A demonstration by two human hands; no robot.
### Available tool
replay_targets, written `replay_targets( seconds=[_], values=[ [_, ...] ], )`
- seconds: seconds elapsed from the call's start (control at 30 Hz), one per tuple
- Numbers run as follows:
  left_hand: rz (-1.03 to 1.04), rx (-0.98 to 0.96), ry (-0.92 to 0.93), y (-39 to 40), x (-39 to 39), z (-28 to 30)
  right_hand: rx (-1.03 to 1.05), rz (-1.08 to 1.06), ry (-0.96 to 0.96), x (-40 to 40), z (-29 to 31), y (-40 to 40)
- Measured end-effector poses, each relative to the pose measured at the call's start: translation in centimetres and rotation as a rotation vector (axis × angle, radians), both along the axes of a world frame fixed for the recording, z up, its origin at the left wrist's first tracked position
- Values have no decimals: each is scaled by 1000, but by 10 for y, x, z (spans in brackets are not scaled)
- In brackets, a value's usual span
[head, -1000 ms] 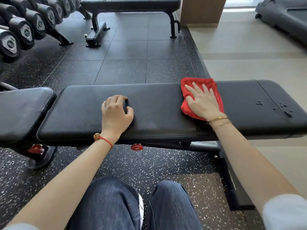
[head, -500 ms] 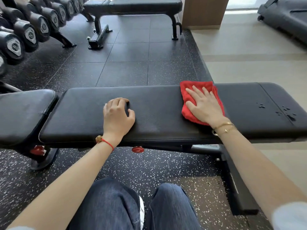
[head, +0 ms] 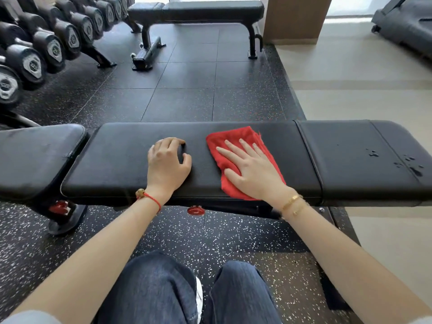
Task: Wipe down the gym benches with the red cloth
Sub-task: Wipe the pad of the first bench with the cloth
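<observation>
Sliding leftward since a moment ago, the red cloth (head: 236, 146) lies mid-pad on the gym bench (head: 121, 160) under the flat, spread right hand (head: 253, 170), the curled, empty left hand (head: 167, 163) bracing close beside and soon obstructing it, while even pressure should later reach droplets (head: 411, 163) far right.

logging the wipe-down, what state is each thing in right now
red cloth: spread flat on the bench, under the right hand
right hand: fingers straight, pressing the cloth
left hand: fingers curled, resting on the pad, holding nothing
black padded bench: flat
droplets: unwiped at the right end
</observation>
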State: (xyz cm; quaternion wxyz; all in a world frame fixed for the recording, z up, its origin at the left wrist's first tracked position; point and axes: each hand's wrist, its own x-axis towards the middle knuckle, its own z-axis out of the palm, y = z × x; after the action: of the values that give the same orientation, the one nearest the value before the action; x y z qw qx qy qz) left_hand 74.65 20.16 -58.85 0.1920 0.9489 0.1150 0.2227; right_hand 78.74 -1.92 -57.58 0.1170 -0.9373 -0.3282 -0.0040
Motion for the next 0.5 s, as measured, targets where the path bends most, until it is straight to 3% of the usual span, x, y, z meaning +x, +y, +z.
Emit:
replay_targets(
  seconds=[0.23,0.33,0.5],
  values=[
    [2,0,4,-4,0,-1,-23,-246,38,57,3,-58],
    [29,19,15,-7,2,1,-45,-324,65,85,5,-38],
    [36,26,6,-6,1,1,-58,-215,73,84,7,26]
  ],
)
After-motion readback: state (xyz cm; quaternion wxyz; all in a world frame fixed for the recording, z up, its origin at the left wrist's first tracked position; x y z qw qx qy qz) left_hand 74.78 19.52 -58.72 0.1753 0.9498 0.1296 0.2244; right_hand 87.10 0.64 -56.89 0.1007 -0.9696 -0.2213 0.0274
